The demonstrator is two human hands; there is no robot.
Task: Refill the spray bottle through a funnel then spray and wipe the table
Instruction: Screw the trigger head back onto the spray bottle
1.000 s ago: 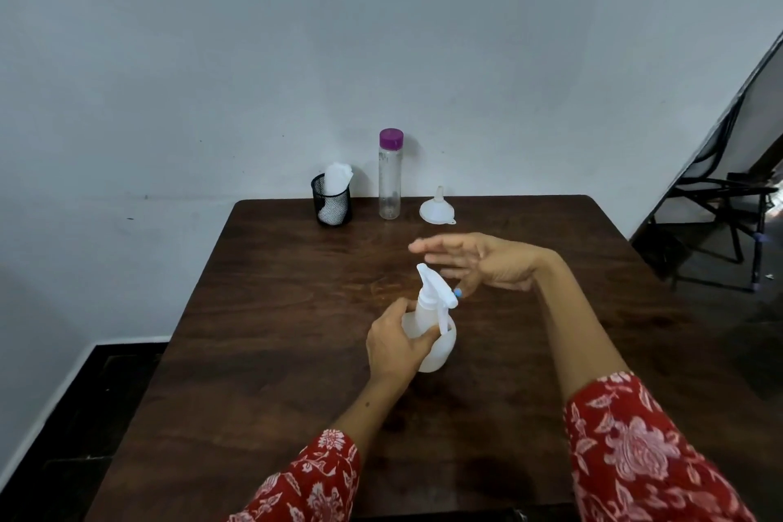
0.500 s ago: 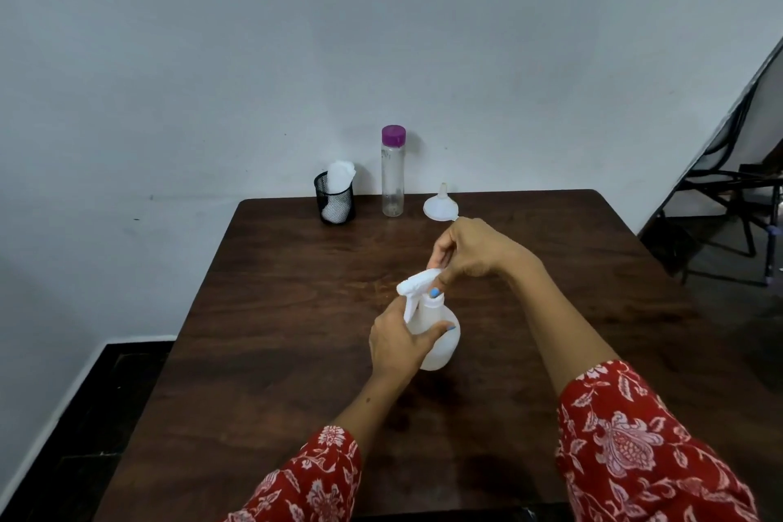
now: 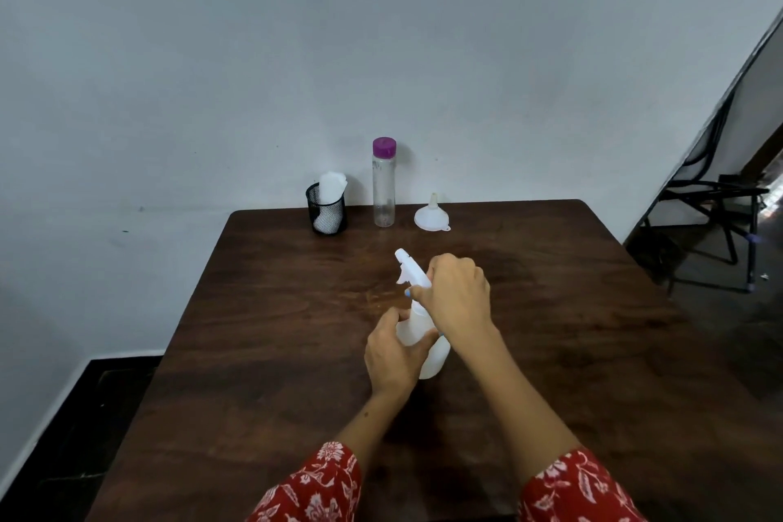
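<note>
At the far left of the dark brown wooden table (image 3: pixel 262 352), close to the pale wall, stood a small black wire-mesh cup (image 3: pixel 326 209) with a roll of white cloth or paper (image 3: pixel 331 190) sticking up out of it. Just to its right a tall, clear plastic bottle with a purple cap (image 3: pixel 384 182) stood upright, and beside that a white plastic funnel (image 3: pixel 431 216) rested mouth-down, its spout pointing up. Nearer the person, about mid-table, the left hand (image 3: pixel 392 354) was wrapped around the body of the translucent white spray bottle (image 3: pixel 417 328), fingers and thumb curled about its lower half. The bottle stood with its base on or just above the tabletop; I could not tell which. Its long axis ran roughly vertical, leaning slightly away and to the left, and its white trigger head's nozzle pointed toward the far left, at the wall. The right hand (image 3: pixel 455 292) closed over the head and neck from the right, fingers curled tightly round it. Both forearms came from red floral sleeves (image 3: pixel 315 487). At far right, beyond the table, stood a black metal-framed chair (image 3: pixel 716 208).
</note>
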